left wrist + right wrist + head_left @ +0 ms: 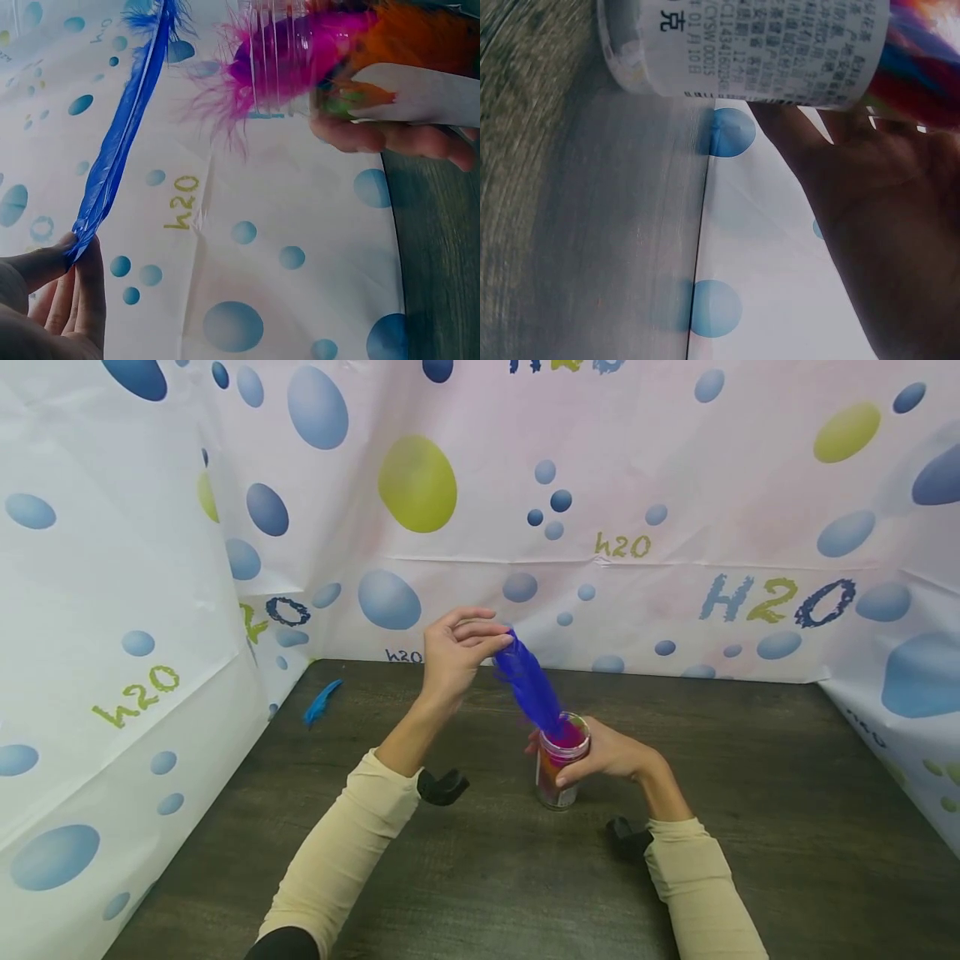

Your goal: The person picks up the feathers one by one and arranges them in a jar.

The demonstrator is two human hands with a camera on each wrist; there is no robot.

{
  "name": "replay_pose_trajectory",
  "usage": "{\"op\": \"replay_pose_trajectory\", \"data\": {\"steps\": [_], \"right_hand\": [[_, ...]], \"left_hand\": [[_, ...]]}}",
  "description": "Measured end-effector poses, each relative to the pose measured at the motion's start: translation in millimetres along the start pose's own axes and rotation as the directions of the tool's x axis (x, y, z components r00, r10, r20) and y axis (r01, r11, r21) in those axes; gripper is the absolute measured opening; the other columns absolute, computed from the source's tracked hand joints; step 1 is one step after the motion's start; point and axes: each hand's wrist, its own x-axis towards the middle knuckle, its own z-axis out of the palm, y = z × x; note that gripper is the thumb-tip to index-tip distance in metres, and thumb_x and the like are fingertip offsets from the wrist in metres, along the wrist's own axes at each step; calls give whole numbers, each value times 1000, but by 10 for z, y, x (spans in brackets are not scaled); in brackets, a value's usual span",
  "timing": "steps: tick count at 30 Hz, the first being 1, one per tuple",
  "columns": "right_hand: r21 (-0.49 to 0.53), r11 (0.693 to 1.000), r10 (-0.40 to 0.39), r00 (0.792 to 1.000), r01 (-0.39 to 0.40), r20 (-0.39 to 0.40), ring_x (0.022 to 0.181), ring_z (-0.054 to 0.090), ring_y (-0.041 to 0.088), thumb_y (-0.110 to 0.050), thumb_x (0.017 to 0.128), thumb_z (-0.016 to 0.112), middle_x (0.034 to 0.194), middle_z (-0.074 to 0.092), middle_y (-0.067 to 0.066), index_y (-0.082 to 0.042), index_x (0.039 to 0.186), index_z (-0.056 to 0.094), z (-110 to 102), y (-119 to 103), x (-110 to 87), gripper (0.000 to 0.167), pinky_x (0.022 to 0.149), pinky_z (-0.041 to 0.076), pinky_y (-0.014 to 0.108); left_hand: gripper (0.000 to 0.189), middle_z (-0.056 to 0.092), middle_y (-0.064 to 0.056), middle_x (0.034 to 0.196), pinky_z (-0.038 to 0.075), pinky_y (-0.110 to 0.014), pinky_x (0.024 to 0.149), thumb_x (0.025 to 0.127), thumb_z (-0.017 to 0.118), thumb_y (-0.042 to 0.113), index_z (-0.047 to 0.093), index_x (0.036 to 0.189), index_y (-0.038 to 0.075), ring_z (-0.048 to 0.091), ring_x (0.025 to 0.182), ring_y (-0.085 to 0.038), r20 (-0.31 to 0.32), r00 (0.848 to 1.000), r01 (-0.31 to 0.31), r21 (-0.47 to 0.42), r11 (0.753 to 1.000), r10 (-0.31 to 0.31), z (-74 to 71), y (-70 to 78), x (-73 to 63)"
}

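My left hand pinches the tip of a blue feather between thumb and fingers. The feather slants down to the right, its fluffy lower end at the mouth of a clear jar. In the left wrist view, the feather hangs from the pinched tip beside the jar. My right hand grips the jar around its upper part. Pink, purple and orange feathers fill the jar, some pink strands poking out of its mouth. A white printed label covers part of the jar in the right wrist view.
A small light-blue feather lies on the dark wooden table near its far left edge. A white sheet with blue and green spots hangs behind the table and along its sides.
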Motion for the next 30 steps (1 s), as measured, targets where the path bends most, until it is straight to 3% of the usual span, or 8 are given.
{"op": "replay_pose_trajectory", "data": {"steps": [5,7,12,16,20,26,30], "right_hand": [[23,1000,7,1000,-7,2,125,53,58,-15,89,84,135,52,43,6,150,39,13,-6,8,78,105,52,42],[26,1000,8,1000,-8,2,125,53,58,-15,89,84,134,52,45,6,149,41,17,-9,14,77,106,52,41],[26,1000,9,1000,-9,2,125,54,58,-14,89,84,134,52,45,7,145,45,18,-15,22,72,106,52,41],[32,999,8,1000,-8,5,126,54,56,-13,89,84,135,54,42,6,146,44,10,-2,20,73,106,51,42],[30,1000,2,1000,-3,8,127,55,54,-11,89,83,134,58,35,5,149,41,-4,11,9,75,106,51,43],[38,999,11,1000,-11,6,128,54,54,-10,89,83,135,52,43,6,147,43,-9,2,3,72,106,51,41],[39,999,17,1000,-17,2,127,55,52,-12,89,84,135,52,44,6,146,44,-1,-15,8,72,106,51,41]], "left_hand": [[27,77,-22,93,62,-31,81,86,77,-12,67,111,-11,75,79,-11,25,995,-99,104,990,97,93,-6,10],[27,75,-27,94,63,-31,80,85,78,-14,67,109,-12,76,80,-17,38,989,-148,136,980,144,123,-8,11],[27,74,-29,93,63,-30,77,83,79,-15,67,107,-13,76,85,-37,65,966,-260,217,941,252,164,-13,1],[27,75,-28,93,63,-30,75,84,79,-12,67,107,-13,75,86,-39,120,944,-329,271,905,307,192,-8,-35],[27,75,-27,94,63,-32,75,84,79,-12,67,108,-13,76,86,-39,172,942,-326,276,904,287,233,-7,-103],[26,74,-28,95,63,-34,78,86,77,-13,65,109,-12,75,87,-39,216,959,-230,233,945,181,253,-35,-188],[26,75,-27,95,63,-35,79,86,77,-12,66,109,-11,75,87,-37,258,958,-185,238,954,122,252,-46,-203]]}}
